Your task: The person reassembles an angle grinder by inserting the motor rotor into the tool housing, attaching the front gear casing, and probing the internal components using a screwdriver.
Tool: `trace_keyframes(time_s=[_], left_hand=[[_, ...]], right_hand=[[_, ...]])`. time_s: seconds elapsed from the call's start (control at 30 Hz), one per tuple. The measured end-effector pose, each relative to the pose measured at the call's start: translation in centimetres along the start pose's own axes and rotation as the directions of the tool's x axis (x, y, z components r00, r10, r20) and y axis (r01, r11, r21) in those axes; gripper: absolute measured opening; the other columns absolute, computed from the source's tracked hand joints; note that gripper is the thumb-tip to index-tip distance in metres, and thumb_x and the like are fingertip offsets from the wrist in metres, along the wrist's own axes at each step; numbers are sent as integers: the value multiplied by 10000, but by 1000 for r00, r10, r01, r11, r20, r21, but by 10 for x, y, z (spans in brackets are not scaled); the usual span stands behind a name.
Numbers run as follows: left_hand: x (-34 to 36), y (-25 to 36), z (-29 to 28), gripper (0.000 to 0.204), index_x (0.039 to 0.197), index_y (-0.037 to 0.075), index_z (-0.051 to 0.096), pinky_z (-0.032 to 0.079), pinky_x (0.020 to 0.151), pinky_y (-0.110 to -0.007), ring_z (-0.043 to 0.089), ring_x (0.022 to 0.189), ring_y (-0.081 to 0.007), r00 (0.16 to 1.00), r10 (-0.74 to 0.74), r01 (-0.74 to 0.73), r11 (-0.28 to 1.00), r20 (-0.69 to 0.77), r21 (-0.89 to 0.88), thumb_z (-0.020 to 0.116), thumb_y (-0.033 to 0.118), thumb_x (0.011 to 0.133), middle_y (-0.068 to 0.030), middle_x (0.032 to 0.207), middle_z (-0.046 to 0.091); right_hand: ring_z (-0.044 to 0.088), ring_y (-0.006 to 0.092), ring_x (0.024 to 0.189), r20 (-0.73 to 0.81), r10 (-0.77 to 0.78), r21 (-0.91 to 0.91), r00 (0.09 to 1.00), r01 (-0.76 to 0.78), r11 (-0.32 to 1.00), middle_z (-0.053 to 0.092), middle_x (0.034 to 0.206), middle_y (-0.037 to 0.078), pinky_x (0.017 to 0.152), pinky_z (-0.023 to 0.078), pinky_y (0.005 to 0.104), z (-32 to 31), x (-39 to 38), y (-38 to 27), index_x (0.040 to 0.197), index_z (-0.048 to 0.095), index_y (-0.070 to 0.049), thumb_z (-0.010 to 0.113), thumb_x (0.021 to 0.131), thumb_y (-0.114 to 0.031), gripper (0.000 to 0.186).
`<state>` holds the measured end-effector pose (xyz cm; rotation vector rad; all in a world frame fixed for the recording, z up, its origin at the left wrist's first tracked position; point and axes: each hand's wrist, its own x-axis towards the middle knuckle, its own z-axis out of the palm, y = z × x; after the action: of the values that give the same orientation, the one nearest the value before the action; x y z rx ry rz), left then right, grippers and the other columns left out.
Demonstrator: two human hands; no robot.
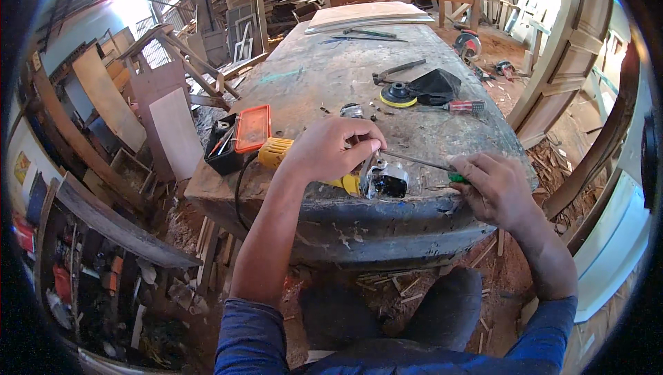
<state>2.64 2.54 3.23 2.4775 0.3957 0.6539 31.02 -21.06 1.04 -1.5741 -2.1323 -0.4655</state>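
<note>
My right hand (494, 188) is wrapped round the green handle of a screwdriver (418, 161). Its thin metal shaft points left, toward my left hand (331, 146). The thumb and fingers of that hand are pinched together at the shaft's tip; whatever lies between them is too small to make out. Below and behind my left hand, a yellow corded power tool (276, 152) like an angle grinder lies near the worktable's front edge. Its shiny metal gear head (387, 180) faces right, under the screwdriver. My left hand and wrist hide the middle of the tool's body.
On the worktable (331, 226) lie a round backing pad (398, 96), a black pointed piece (436, 86), a red-handled screwdriver (465, 106) and a hammer (399, 71). A black toolbox (224, 157) with an orange lid (253, 128) stands left. Boards (369, 14) lie at the far end.
</note>
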Motion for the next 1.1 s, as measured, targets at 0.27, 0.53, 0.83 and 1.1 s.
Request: trace_keyframes(time_s=[0.27, 0.53, 0.83, 1.1], left_hand=[[-4, -4, 1, 221, 1162, 107, 852, 591, 792, -399, 769, 805, -244, 1000, -22, 23, 999, -20, 48, 702, 245, 1077, -119, 923, 831], [0, 5, -3, 181, 1155, 62, 843, 591, 864, -353, 762, 905, -165, 999, -46, 46, 998, 12, 45, 726, 180, 1082, -82, 996, 838], [-13, 0, -4, 198, 1157, 50, 860, 599, 891, -346, 773, 950, -140, 996, -55, 58, 998, 76, -30, 739, 192, 1092, -70, 1023, 859], [-5, 2, -4, 201, 1150, 91, 878, 594, 827, -359, 785, 849, -182, 999, 31, -30, 998, 18, -60, 758, 225, 1061, -83, 952, 853]], right_hand=[[800, 387, 958, 305, 281, 440, 910, -396, 806, 828, 1007, 179, 857, 617, 454, -20, 28, -8, 1333, 810, -55, 838, 1010, -262, 384], [772, 378, 879, 124, 47, 94, 991, -59, 994, 769, 1029, 159, 781, 606, 509, -3, 10, 1, 1457, 764, -164, 822, 1011, -242, 456], [765, 364, 1011, 71, 59, 328, 996, -80, 941, 772, 1140, 156, 890, 611, 451, -19, 14, -6, 1487, 737, -109, 844, 942, -106, 555], [751, 398, 1000, 24, -92, -15, 996, 92, 996, 737, 1130, 214, 796, 610, 504, -7, -17, -24, 1517, 692, -62, 814, 954, -140, 581]])
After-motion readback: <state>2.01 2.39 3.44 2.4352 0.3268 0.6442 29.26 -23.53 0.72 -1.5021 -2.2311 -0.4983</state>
